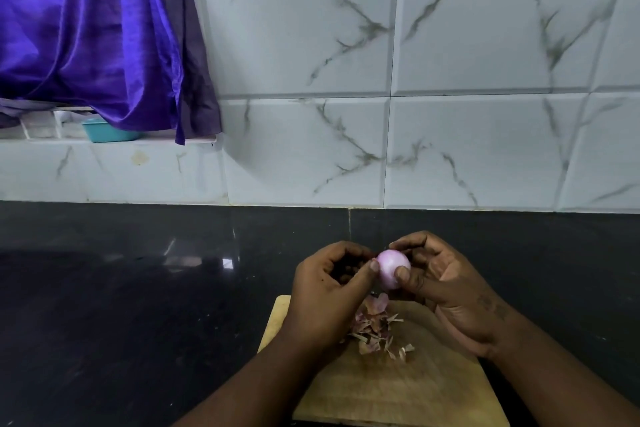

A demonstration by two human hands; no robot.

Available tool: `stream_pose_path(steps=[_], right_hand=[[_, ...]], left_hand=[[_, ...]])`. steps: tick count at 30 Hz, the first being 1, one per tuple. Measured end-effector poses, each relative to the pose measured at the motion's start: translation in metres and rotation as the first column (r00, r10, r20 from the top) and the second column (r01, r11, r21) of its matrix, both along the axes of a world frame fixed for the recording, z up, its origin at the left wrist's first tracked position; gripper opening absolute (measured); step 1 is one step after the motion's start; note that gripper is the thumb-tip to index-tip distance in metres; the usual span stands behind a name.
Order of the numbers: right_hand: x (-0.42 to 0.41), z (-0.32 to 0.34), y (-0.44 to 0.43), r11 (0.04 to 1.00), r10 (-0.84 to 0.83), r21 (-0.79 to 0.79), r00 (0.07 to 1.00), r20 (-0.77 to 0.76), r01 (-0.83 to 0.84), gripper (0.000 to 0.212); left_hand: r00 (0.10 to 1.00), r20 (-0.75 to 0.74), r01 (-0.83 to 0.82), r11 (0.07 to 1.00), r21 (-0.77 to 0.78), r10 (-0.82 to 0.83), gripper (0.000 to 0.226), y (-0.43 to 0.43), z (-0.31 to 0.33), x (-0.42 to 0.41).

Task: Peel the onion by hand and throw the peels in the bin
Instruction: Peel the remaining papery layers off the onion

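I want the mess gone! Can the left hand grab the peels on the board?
Probably yes, once it lets go: the left hand pinches the onion, but the peels lie right below it on the board, nothing in between.

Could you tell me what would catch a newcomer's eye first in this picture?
The pale pink onion, nearly bare, is held between the left hand and right hand above a wooden board. Below it lies a pile of peels; a bright purple cloth hangs upper left.
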State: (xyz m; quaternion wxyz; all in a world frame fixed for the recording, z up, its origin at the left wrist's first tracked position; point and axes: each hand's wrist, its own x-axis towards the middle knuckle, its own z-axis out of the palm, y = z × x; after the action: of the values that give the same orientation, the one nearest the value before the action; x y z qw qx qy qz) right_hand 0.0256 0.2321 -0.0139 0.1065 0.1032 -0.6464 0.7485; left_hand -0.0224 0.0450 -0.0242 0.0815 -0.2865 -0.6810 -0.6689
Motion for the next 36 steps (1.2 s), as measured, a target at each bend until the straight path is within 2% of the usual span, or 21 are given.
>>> stream_pose_path(steps=[6, 15, 19, 24, 30, 33, 36], right_hand=[[0.0, 0.0, 0.001, 1.0, 0.017, -0.017, 1.0, 0.013, -0.016, 0.071], [0.002, 0.001, 0.001, 0.981, 0.105, -0.168, 0.992, 0.065, -0.093, 0.069], [0.002, 0.001, 0.001, 0.961, 0.138, -0.251, 0.987, 0.082, -0.114, 0.073], [0.001, 0.003, 0.005, 0.957, 0.153, -0.258, 0.987, 0.059, -0.133, 0.073], [0.003, 0.003, 0.003, 0.958, 0.149, -0.262, 0.984, 0.098, -0.119, 0.071], [0.005, 0.003, 0.0, 0.949, 0.181, -0.281, 0.976, 0.118, -0.142, 0.052], [0.005, 0.004, -0.001, 0.963, 0.164, -0.233, 0.979, 0.124, -0.132, 0.055]], left_hand=[[1.0, 0.002, 0.024, 0.999, 0.033, -0.024, 0.012, 0.0, -0.001, -0.003], [0.994, 0.029, 0.1, 0.992, 0.071, -0.102, 0.013, -0.001, 0.0, -0.003], [0.995, 0.089, 0.052, 0.998, -0.017, -0.051, 0.009, -0.002, -0.002, -0.008], [0.997, 0.059, -0.033, 0.964, -0.262, 0.05, 0.019, -0.004, -0.01, -0.014], [0.997, 0.002, 0.072, 0.99, -0.124, -0.072, 0.038, -0.003, -0.002, -0.002], [0.996, -0.027, 0.083, 0.991, -0.103, -0.086, 0.033, -0.002, -0.001, -0.001], [0.996, -0.031, 0.076, 0.99, -0.121, -0.08, 0.033, -0.001, -0.003, -0.003]])
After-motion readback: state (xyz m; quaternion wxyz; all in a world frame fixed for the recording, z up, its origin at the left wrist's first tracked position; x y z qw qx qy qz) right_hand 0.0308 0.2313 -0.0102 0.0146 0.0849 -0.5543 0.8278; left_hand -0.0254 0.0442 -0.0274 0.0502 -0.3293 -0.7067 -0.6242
